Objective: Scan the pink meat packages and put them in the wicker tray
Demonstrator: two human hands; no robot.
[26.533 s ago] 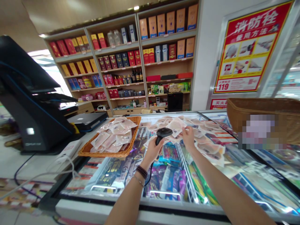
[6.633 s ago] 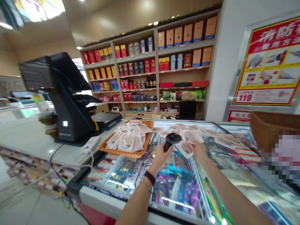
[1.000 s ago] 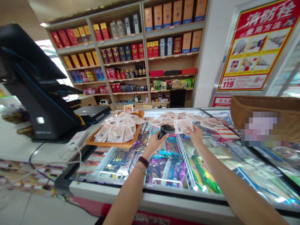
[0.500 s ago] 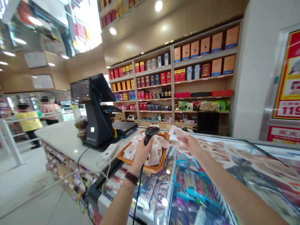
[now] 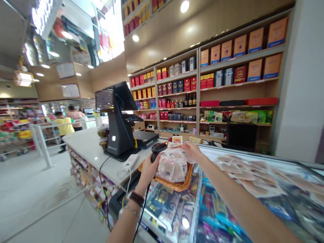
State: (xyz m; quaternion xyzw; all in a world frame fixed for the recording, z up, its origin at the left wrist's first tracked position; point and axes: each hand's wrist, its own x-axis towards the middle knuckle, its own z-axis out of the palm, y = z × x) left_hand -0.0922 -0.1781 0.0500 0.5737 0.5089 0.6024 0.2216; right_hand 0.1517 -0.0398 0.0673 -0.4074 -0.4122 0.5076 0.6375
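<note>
A black barcode scanner point(image 5: 159, 147) with a cord is gripped in my left hand point(image 5: 150, 167), its head tilted over the left side of the wicker basket point(image 5: 186, 184). Pale, clear-wrapped packets point(image 5: 167, 169) fill the basket in a loose heap. At the far right part of that heap, my right hand point(image 5: 194, 152) has its fingers closed on a packet point(image 5: 186, 156). Those fingertips are partly hidden among the wrappers. The basket rests on the glass top of a freezer point(image 5: 174, 211) holding colourful packs.
More flat packets point(image 5: 243, 170) lie spread on the glass at right. A checkout terminal point(image 5: 118, 125) stands on the white counter point(image 5: 83, 141) at left, beside a white power strip point(image 5: 130, 162) and cords. Boxed goods line the shelves point(image 5: 177, 92) behind. Two people point(image 5: 64, 125) are far left.
My right hand has moved left and inward with its packet, from beside the basket to over its heap. The scanner stays in my left hand. The view has turned left.
</note>
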